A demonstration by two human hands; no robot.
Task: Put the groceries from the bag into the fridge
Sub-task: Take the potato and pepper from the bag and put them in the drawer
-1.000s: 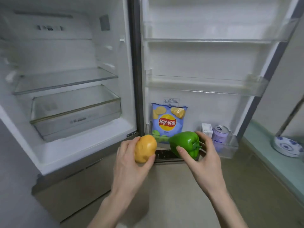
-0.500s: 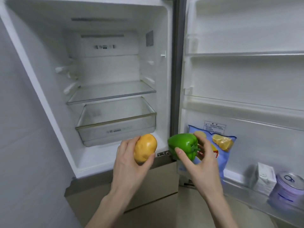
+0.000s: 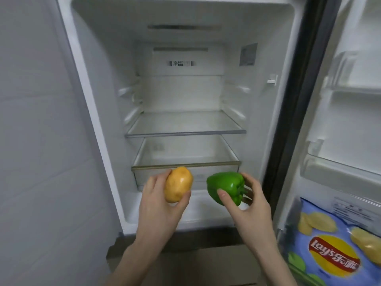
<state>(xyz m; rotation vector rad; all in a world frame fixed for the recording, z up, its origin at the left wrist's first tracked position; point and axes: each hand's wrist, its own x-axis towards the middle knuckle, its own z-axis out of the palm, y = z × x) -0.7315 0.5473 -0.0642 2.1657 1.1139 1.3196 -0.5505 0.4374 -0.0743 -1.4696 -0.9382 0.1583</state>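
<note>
Both forearms reached up from the bottom edge toward the open fridge (image 3: 99, 100), palms turned inward. The left hand (image 3: 162, 207) gripped a yellow potato (image 3: 179, 184), thumb under its lower right side and fingers (image 3: 151, 181) curled round the left and back, so that their tips were hidden behind it. The right hand (image 3: 250, 209) held a green bell pepper (image 3: 223, 185) with the thumb pressed on its front and the fingers wrapped behind; the stem end pointed into the palm and was partly covered.

Both vegetables were held just in front of the clear crisper drawer (image 3: 185, 165), the potato before its left half, the pepper before its right half, the two apart from each other. A glass shelf (image 3: 185, 133) sat directly above the drawer.

Right of the drawer, in the open door, a blue bag of Lay's chips (image 3: 334, 250) stood in the lowest bin, cut off by the right and bottom edges. The label on the back wall above the drawer was too blurred to read.
</note>
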